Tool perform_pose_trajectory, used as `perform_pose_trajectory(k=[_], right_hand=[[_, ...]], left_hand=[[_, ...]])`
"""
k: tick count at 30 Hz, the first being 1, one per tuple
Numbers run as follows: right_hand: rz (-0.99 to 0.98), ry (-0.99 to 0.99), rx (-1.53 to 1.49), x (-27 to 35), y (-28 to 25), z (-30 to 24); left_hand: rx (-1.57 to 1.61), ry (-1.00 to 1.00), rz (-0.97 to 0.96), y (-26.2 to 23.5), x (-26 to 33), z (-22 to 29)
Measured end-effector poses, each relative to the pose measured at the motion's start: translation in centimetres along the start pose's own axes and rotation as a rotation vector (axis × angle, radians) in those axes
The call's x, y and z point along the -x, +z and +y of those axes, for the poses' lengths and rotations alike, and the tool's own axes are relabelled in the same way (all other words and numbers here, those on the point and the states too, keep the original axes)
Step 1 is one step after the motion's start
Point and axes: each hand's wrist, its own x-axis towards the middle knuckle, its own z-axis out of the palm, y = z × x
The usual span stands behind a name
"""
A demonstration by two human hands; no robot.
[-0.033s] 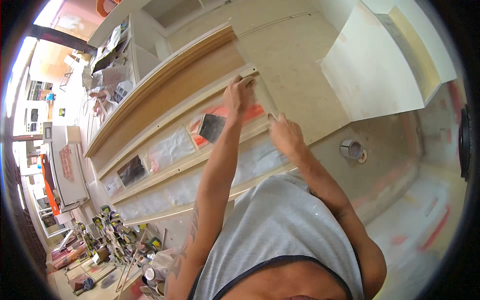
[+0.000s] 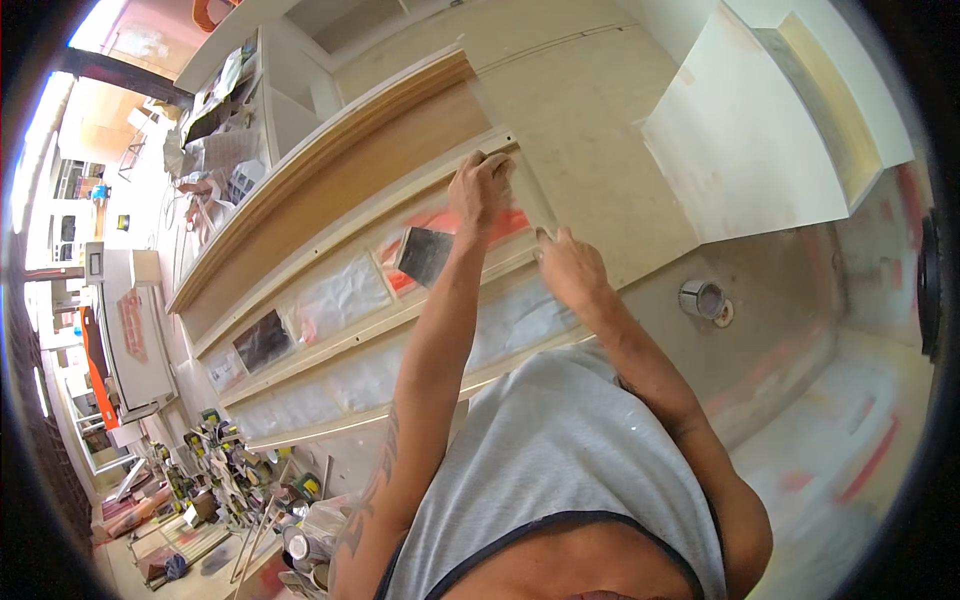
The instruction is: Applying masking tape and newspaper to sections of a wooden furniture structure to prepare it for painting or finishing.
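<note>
A long pale wooden frame lies slantwise on the bench, with taped plastic sheeting and an orange-red patch in its openings. My left hand is at the frame's far right end. Its fingers are curled down against the end piece, and whatever they pinch is hidden. Closer to me, my right hand has its fingers closed around the frame's right edge. A dark grey rectangular block rests across the frame beside my left forearm, which partly covers it.
A brown moulded board stands along the frame's far side. On the right are a white curved panel and, lower down, a metal can. Power tools and cans crowd the lower left. Papers and plastic cover a far-left surface.
The fingers of my left hand have shifted very slightly at the frame's end. My right hand, the frame and the dark block look the same.
</note>
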Motion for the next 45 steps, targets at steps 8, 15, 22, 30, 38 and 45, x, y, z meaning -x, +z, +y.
perform_pose_trajectory(k=[8, 15, 22, 30, 38, 45], right_hand=[[-0.082, -0.016, 0.018, -2.0, 0.6, 0.5], [-0.120, -0.031, -0.002, -2.5, 0.1, 0.1], [-0.123, -0.025, 0.036, -3.0, -0.4, 0.1], [-0.165, -0.009, 0.036, -4.2, 0.0, 0.5], [-0.207, -0.005, 0.071, -4.8, -1.4, -0.4], [-0.183, 0.024, 0.024, -5.4, 0.0, 1.1]], left_hand=[[-0.066, 0.029, 0.083, 0.7, 0.4, 0.3], [-0.042, 0.017, 0.109, 0.7, 0.2, 0.1], [-0.080, -0.017, 0.119, 1.1, 0.3, 0.6], [-0.021, 0.049, 0.213, 0.9, 0.2, 1.3], [-0.059, 0.020, 0.200, 1.0, 0.0, 0.6], [-0.018, 0.215, -0.009, 0.2, 1.6, -0.8]])
